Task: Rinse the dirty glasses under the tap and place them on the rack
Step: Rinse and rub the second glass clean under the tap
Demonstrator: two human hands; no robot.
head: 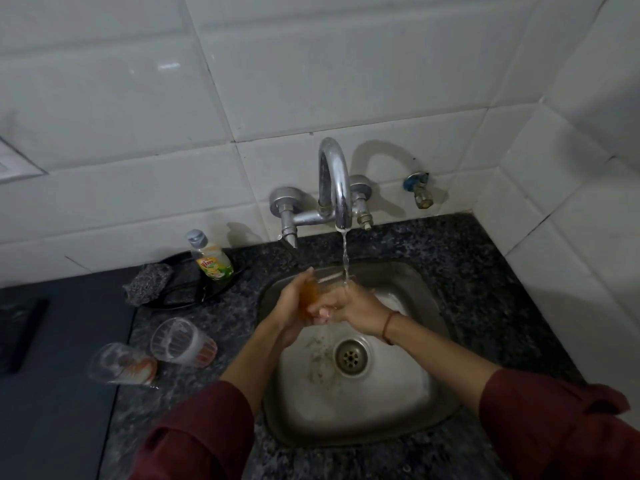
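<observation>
Both hands closed round one clear glass tumbler with orange-brown dregs (pixel 310 293), held under the running chrome gooseneck tap (pixel 335 181).

Left hand (pixel 292 301) cupped against the tumbler's left side, fingers curled round it; right hand (pixel 351 306) gripping from the right, fingers curled beneath, with the thin stream of water (pixel 345 258) landing at the rim just beside its knuckles. Held over the square steel sink (pixel 356 410), above and behind the round drain (pixel 350 356). Three glasses in all: the one in the hands, plus a far counter tumbler (pixel 183 341) and a near counter tumbler (pixel 121 364), both clear with reddish residue at the base, close together on the speckled dark granite counter (pixel 467 271) left of the sink. One green-and-yellow dish-soap bottle (pixel 210 257) and one grey steel-wool scrubber (pixel 148 284) on one black oval tray (pixel 204 289) behind them. One red thread band (pixel 388 327) on the right wrist.
</observation>
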